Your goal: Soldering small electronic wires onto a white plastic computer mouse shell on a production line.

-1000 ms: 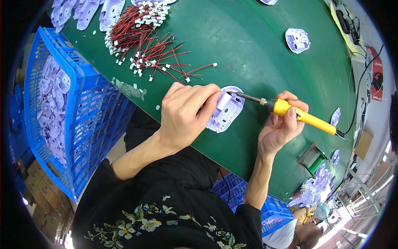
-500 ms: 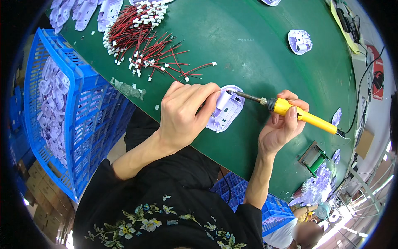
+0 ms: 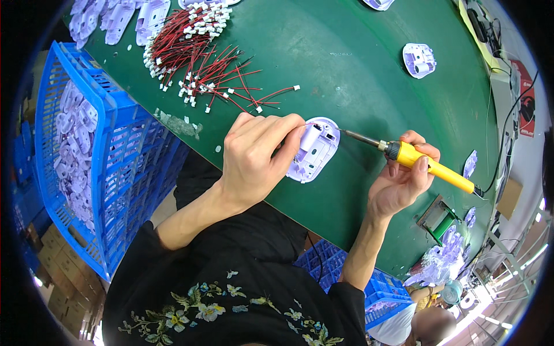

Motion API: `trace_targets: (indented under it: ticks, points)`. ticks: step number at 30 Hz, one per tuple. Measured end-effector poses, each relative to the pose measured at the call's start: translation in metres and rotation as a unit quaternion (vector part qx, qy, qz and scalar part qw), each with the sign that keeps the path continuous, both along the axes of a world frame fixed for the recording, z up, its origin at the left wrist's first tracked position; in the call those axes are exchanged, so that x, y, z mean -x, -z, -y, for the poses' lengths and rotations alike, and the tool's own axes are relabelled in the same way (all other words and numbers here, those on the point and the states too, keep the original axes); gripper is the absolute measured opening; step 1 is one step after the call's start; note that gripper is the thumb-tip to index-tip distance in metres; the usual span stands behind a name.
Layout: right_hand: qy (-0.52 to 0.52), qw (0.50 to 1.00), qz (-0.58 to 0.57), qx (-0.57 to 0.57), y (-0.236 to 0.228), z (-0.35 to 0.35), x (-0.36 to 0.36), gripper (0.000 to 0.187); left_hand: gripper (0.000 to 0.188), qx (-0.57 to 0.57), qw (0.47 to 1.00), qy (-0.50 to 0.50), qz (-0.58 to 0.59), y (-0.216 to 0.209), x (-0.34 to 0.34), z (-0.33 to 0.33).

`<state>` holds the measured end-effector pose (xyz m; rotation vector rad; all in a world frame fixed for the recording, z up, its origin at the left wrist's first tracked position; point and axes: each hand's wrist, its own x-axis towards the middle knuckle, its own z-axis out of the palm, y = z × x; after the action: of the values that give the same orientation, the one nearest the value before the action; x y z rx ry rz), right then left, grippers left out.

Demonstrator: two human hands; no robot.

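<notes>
A pale lilac plastic housing [image 3: 323, 151] lies on the green table in front of me. My left hand [image 3: 254, 158] is closed at its left side, pinching a thin red wire [image 3: 311, 123] whose end reaches the top of the housing. The fingers hide the rest of that wire. In my right hand [image 3: 398, 184] is a yellow-handled soldering iron [image 3: 441, 172], gripped like a pen. Its metal tip points left and stands just off the housing's right edge.
Red-and-black wires with white connectors [image 3: 196, 52] are heaped at the far left. A blue crate [image 3: 107, 173] of lilac parts stands left of the table. Another housing [image 3: 419, 60] lies far right, and a green spool [image 3: 443, 224] sits nearer. A person [image 3: 398, 328] is at lower right.
My right hand has drawn the soldering iron to the right, so its tip has left the housing. My left hand and the wire have hardly moved.
</notes>
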<state>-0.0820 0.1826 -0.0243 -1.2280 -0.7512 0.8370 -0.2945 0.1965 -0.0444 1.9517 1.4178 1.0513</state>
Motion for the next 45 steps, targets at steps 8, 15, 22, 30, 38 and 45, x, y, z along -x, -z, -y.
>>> trace_targets:
  ticks: [8, 15, 22, 30, 38, 45]
  points:
    - [-0.025, 0.999, -0.017, -0.027, -0.002, 0.007, -0.010, 0.028, 0.008, 0.008, 1.000, 0.011, -0.014, -0.004, 0.000, -0.001]
    - [-0.010, 0.998, -0.054, -0.037, -0.011, 0.011, -0.013, 0.035, 0.008, 0.045, 0.999, 0.015, -0.002, -0.029, 0.011, 0.000]
    - [0.057, 0.996, -0.062, -0.025, -0.022, 0.022, -0.029, 0.031, 0.014, -0.012, 0.981, -0.092, -0.171, -0.112, 0.097, 0.020]
    - [0.066, 0.994, -0.083, -0.015, -0.030, 0.019, -0.036, 0.032, 0.023, -0.028, 0.827, -0.336, -0.451, -0.140, 0.264, 0.024]
    - [0.038, 0.996, -0.068, -0.053, -0.019, 0.019, -0.040, 0.029, 0.029, 0.059, 0.975, -0.029, -0.213, -0.085, 0.082, -0.062]
    - [0.031, 0.995, -0.079, -0.054, -0.031, 0.012, -0.036, 0.024, 0.047, -0.014, 0.983, 0.096, -0.157, -0.024, -0.045, -0.179]
